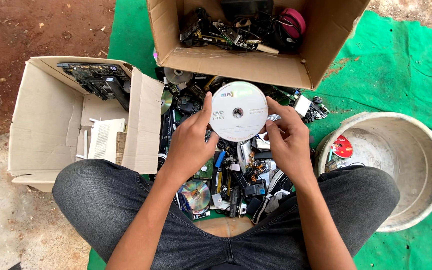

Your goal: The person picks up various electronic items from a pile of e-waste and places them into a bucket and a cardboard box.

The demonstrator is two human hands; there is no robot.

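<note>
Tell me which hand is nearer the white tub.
Right. The right hand holds the disc's right edge, just beside the tub. The left hand grips the disc's left edge, farther from it.

A white disc [239,111] with small dark and orange markings is seen. A rainbow sheen is shown by the silver disc [196,194] below. Plain brown is worn by both cardboard boxes [141,115]. Green is spread across the mat [401,65]; a red disc [342,146] is cradled in the dirty white basin [428,165]. Dark grey jeans [101,200] are noted.
</note>
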